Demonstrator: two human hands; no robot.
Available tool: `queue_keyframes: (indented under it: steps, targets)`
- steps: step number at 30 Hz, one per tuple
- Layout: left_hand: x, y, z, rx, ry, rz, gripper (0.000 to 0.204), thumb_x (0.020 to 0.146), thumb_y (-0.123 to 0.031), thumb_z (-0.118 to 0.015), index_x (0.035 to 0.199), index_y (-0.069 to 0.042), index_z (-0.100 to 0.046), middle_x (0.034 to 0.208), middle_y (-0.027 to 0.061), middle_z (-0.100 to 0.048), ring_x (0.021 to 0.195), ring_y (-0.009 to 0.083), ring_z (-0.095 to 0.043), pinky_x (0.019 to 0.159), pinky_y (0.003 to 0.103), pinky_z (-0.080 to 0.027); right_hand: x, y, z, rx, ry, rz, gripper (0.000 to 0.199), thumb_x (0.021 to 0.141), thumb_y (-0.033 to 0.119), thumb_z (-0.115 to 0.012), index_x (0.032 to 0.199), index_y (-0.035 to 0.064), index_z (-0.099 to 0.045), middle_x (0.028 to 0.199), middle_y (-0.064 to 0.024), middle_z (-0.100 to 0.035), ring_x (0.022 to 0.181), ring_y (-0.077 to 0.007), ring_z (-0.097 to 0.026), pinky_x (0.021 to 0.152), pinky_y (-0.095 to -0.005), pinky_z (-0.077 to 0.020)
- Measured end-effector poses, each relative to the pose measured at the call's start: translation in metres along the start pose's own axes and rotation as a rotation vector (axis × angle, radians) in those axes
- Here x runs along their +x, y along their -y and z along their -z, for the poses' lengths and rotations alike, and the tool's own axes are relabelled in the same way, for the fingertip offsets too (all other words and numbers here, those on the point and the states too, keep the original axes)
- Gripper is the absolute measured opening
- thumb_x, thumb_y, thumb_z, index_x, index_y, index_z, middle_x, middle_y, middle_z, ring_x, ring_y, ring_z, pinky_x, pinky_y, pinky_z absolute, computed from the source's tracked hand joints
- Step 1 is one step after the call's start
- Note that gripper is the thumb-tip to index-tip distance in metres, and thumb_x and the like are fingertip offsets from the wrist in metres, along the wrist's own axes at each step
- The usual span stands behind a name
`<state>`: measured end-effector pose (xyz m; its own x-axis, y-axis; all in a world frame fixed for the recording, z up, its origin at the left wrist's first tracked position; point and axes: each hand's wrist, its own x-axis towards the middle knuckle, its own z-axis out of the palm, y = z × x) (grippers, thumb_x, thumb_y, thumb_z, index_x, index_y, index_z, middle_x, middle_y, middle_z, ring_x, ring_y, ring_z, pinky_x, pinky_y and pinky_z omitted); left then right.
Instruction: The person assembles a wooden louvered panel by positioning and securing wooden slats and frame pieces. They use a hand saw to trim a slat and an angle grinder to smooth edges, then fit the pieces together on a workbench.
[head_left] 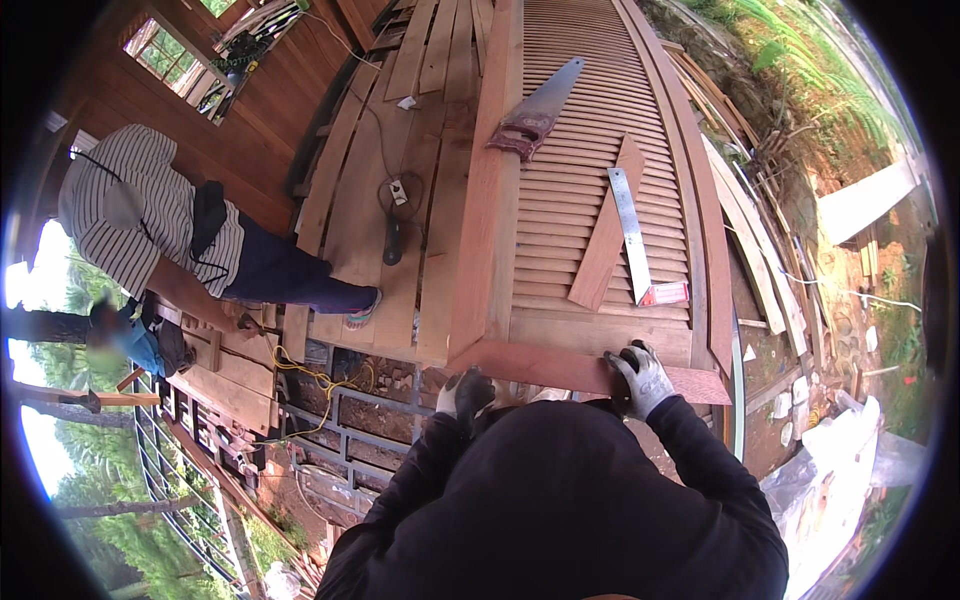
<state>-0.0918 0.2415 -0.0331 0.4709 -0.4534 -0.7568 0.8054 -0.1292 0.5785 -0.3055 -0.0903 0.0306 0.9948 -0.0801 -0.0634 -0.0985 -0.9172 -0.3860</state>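
Reddish board point(548, 366) lies across near end of louvred panel point(560, 215). Right hand point(641, 379): fingers bent over board; left hand point(465, 393): at its near edge, fingertips dark, indistinct. Undersides hidden; cannot tell whether either grip closes.

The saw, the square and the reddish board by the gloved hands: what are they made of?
Saw: dull grey blade, likely steel; worn reddish handle, perhaps painted wood.
Square: silvery blade, probably bare metal; red-and-white end, unclear.
Reddish board: wood by its streaked grain and colour, apparently unvarnished, looking matte.
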Motion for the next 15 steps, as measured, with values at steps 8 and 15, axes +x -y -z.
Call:
queue_keyframes:
  steps: [8, 15]
  targets:
    - [-0.043, -0.042, -0.024, -0.34, 0.215, -0.179, 0.04, 0.105, -0.025, -0.05, 0.132, 0.005, -0.051, 0.132, 0.0212, -0.059, 0.121, 0.0321, -0.06, 0.108, 0.045, -0.046, 0.017, 0.059, 0.05, 0.1, -0.005, 0.055, 0.092, 0.07, 0.037, -0.08, 0.152, 0.0222, -0.04, 0.127, -0.0198, -0.055, 0.119, -0.0377, -0.054, 0.103, -0.0481, -0.0445]
    - [-0.062, -0.1, -0.056, 0.148, 0.309, -0.252, 0.036, 0.103, -0.018, -0.053, 0.134, 0.001, -0.052, 0.129, 0.0151, -0.061, 0.12, 0.0296, -0.062, 0.1, 0.042, -0.054, 0.09, 0.104, 0.065, 0.12, -0.039, 0.132, 0.076, 0.085, 0.041, -0.067, 0.153, 0.0195, -0.039, 0.131, -0.0197, -0.054, 0.117, -0.0381, -0.056, 0.103, -0.0482, -0.0448]
